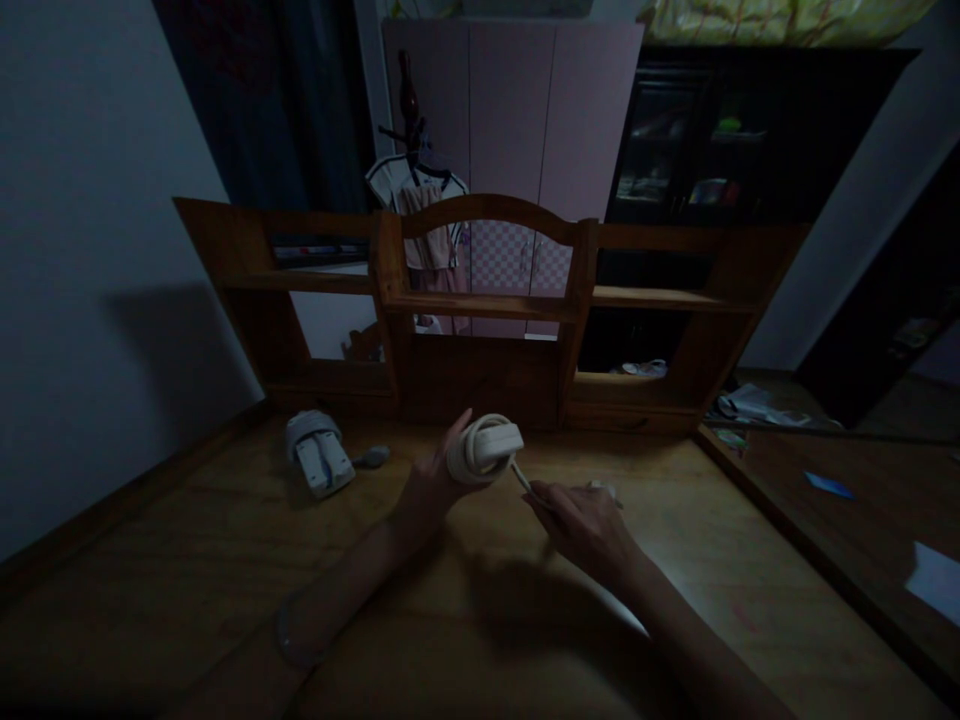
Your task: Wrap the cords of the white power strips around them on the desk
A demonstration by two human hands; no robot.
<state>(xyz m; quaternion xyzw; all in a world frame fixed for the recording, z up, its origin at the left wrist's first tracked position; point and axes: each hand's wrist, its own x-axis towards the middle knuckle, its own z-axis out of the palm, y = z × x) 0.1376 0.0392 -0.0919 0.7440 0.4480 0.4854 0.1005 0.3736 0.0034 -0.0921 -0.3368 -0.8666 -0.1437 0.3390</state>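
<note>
The coiled white cord (pixel 463 458), wound about a white power strip (pixel 501 440), is up in front of the middle bay of the wooden shelf unit (pixel 484 305), with the left hand (pixel 436 478) wrapped around it, fingers curled. The right hand (pixel 583 520) pinches the free strand (pixel 520 477) between thumb and fingers. If the left grip slackens, the loops could spring open or slide off the power strip's end; a hard pull on the strand could skew the coil or twist it. A white plug-like piece (pixel 602 489), partly hidden behind the right hand before the shelf unit's right bay, could snag if it belongs to this cord, which I cannot tell. The bundled power strip (pixel 322 455) before the left bay seems safely apart.
</note>
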